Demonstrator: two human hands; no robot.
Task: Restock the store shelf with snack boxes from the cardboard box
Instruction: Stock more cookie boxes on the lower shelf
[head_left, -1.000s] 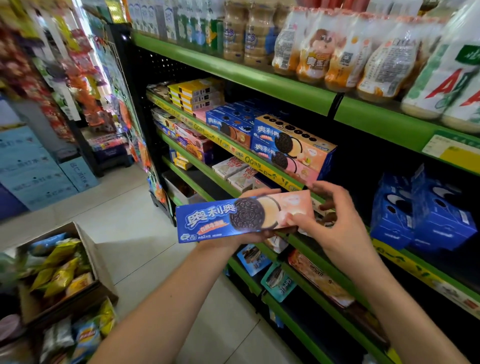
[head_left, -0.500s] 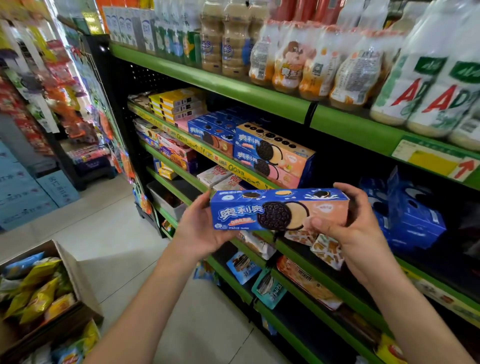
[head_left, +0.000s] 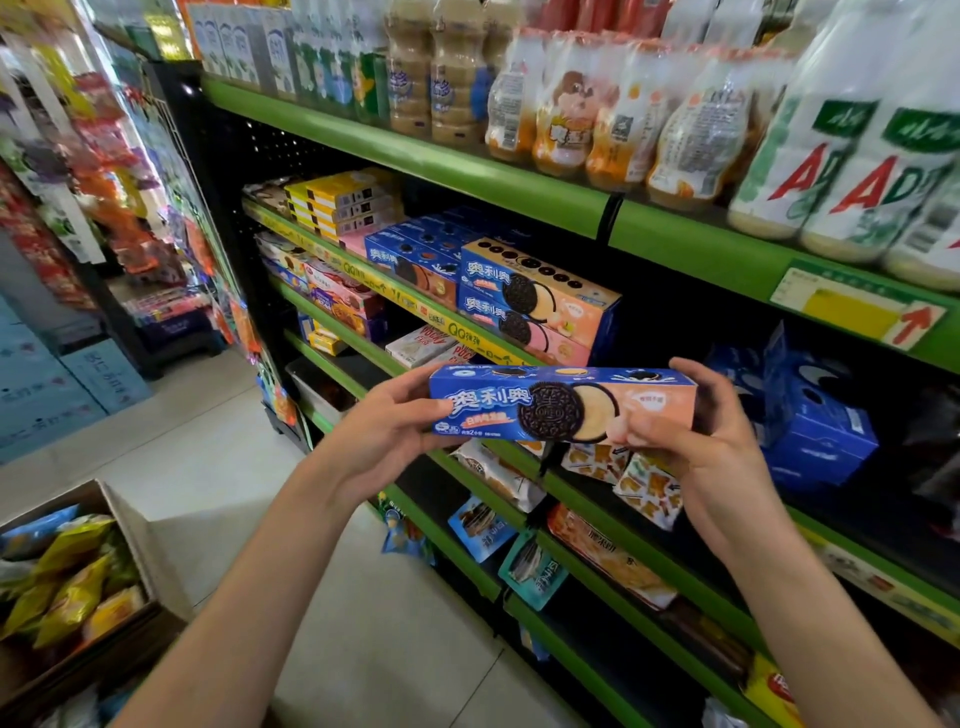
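A long blue-and-peach cookie box (head_left: 561, 408) is held level in front of the green shelf (head_left: 467, 317). My left hand (head_left: 387, 428) grips its blue end and my right hand (head_left: 711, 431) grips its peach end. Just above and behind it, two matching boxes (head_left: 540, 306) lie stacked on the shelf. An open cardboard box (head_left: 135, 540) with snack bags stands on the floor at the lower left.
Drink bottles (head_left: 623, 119) line the top shelf. Blue carton packs (head_left: 810, 415) stand to the right of the held box. Lower shelves hold snack packets (head_left: 613, 561). A tiled floor aisle (head_left: 218, 457) runs to the left, with blue cartons (head_left: 52, 384) stacked at its far end.
Both hands have lifted the cookie box and turned it level, carrying it closer to the shelf, just below the stacked matching boxes.
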